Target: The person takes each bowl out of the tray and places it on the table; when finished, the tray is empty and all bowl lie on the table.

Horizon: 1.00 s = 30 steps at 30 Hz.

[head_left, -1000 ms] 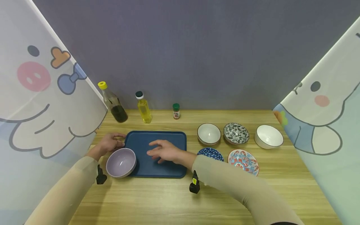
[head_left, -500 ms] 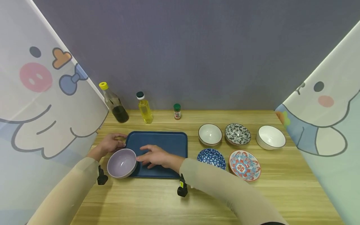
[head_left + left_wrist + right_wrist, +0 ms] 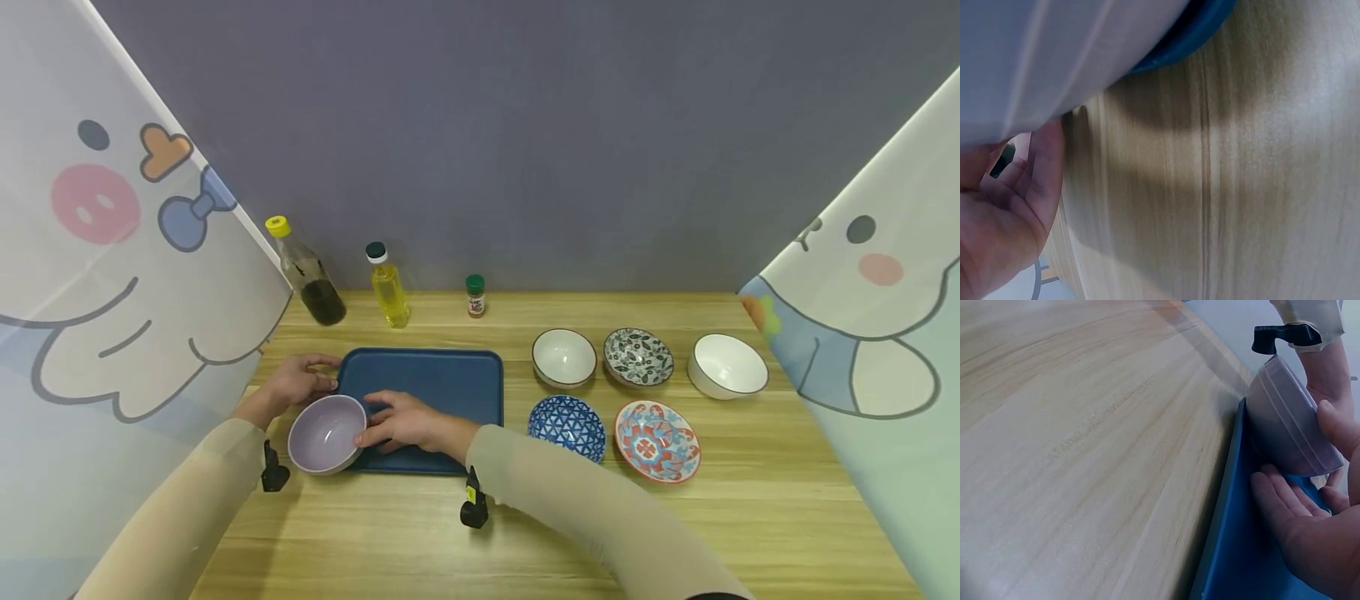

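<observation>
A lilac bowl [image 3: 327, 435] stands over the front left part of a dark blue tray [image 3: 450, 375], overhanging its left edge. My right hand [image 3: 405, 421] has its thumb at the bowl's right rim. In the right wrist view its fingers [image 3: 1282, 503] lie along the bowl's outer wall and underside, so the wall is between thumb and fingers. My left hand [image 3: 295, 383] is just behind the bowl, fingertips right at the tray's back left corner. Seen from the left wrist, its loosely bent fingers [image 3: 1044, 175] are partly hidden by the bowl's side.
A dark sauce bottle [image 3: 322, 300], an oil bottle [image 3: 389, 292] and a green-capped spice jar [image 3: 476, 298] line the back. To the right are white bowls [image 3: 564, 358], a black floral bowl [image 3: 638, 358], a blue patterned bowl [image 3: 567, 427] and a red floral dish [image 3: 657, 442].
My right hand has moved left from over the tray to the lilac bowl, and its thumb now lies on the rim. The left hand and the bowl stay about where they were.
</observation>
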Tool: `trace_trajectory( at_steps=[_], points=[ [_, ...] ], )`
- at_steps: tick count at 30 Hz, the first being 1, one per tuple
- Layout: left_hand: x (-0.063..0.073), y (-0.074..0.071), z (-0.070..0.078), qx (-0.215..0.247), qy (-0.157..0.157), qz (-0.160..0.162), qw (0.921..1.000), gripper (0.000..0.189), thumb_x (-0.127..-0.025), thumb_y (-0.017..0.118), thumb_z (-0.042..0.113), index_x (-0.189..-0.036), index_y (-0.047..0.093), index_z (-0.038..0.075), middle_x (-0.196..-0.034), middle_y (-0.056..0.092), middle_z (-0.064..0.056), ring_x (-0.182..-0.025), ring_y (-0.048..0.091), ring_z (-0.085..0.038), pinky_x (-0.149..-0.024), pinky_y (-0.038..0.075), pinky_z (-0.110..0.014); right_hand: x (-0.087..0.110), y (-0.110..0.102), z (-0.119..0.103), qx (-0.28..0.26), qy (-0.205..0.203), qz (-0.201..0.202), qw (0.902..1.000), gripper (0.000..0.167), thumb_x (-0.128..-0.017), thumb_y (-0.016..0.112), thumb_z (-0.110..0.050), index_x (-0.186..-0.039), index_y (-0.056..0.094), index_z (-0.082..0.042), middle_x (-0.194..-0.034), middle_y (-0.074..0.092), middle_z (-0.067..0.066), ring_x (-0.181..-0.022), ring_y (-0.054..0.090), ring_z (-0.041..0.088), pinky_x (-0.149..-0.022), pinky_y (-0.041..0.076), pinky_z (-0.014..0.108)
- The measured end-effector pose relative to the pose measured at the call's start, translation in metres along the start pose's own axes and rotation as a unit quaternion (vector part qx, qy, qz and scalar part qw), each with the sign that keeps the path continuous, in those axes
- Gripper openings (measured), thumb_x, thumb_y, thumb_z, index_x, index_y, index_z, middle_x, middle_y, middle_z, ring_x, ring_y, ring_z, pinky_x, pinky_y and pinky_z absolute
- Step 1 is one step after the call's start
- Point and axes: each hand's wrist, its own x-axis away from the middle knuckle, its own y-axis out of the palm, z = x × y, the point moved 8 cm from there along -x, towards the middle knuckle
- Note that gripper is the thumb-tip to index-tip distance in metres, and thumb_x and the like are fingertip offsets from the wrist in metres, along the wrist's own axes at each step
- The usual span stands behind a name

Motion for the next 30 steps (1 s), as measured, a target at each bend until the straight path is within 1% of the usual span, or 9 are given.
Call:
trace_trajectory(
  at_steps=[5,13,16,20,26,30],
  points=[
    [-0.001,0.000,0.002,0.001,-0.003,0.001,1.0000,0.056,-0.096,0.066,-0.001,-0.147,0.044,-0.010,-0.100,0.077,-0.013,-0.080,0.073,-0.014,-0.067,0.060,-0.032,0.000,0.001,-0.001,-0.009,0.005,0.004,0.9999,0.077,-0.087,0.078,0.001,-0.155,0.043,-0.010,-0.129,0.068,0.015,-0.103,0.071,0.024,-0.088,0.059,0.050],
    [-0.002,0.000,0.004,0.000,-0.002,0.000,1.0000,0.056,-0.096,0.066,-0.002,-0.147,0.045,-0.010,-0.101,0.077,-0.014,-0.080,0.073,-0.013,-0.067,0.060,-0.032,0.003,0.004,-0.001,-0.020,0.019,-0.010,0.9996,0.078,-0.090,0.075,0.001,-0.158,0.039,-0.012,-0.137,0.063,0.017,-0.106,0.071,0.025,-0.092,0.058,0.050],
    [-0.001,0.000,0.005,-0.004,-0.003,0.003,1.0000,0.055,-0.096,0.066,-0.002,-0.146,0.046,-0.010,-0.102,0.077,-0.015,-0.080,0.073,-0.014,-0.068,0.060,-0.032,0.003,0.006,-0.001,-0.025,0.019,-0.019,0.9993,0.077,-0.091,0.074,0.000,-0.158,0.039,-0.015,-0.137,0.063,0.017,-0.104,0.071,0.027,-0.090,0.059,0.052],
    [0.000,-0.001,0.005,-0.006,-0.001,0.004,1.0000,0.054,-0.096,0.066,-0.002,-0.146,0.046,-0.010,-0.102,0.076,-0.016,-0.080,0.072,-0.013,-0.068,0.059,-0.031,0.003,0.010,0.000,-0.031,0.017,-0.023,0.9991,0.073,-0.093,0.073,-0.002,-0.156,0.043,-0.020,-0.132,0.065,0.013,-0.099,0.072,0.028,-0.083,0.060,0.053],
    [0.000,0.000,0.002,0.001,-0.003,0.003,1.0000,0.054,-0.096,0.065,-0.003,-0.146,0.045,-0.011,-0.104,0.076,-0.018,-0.081,0.072,-0.012,-0.068,0.059,-0.030,0.003,0.014,0.002,-0.053,0.017,-0.006,0.9984,0.069,-0.093,0.072,-0.001,-0.154,0.047,-0.020,-0.125,0.066,0.011,-0.094,0.070,0.030,-0.083,0.060,0.053],
    [-0.001,0.000,-0.001,0.004,-0.003,0.005,1.0000,0.055,-0.096,0.065,-0.003,-0.146,0.045,-0.011,-0.103,0.076,-0.017,-0.081,0.072,-0.012,-0.068,0.059,-0.030,0.003,0.015,0.003,-0.067,0.016,0.009,0.9976,0.067,-0.093,0.071,-0.001,-0.153,0.048,-0.019,-0.122,0.067,0.009,-0.087,0.070,0.027,-0.083,0.060,0.054]
  ],
)
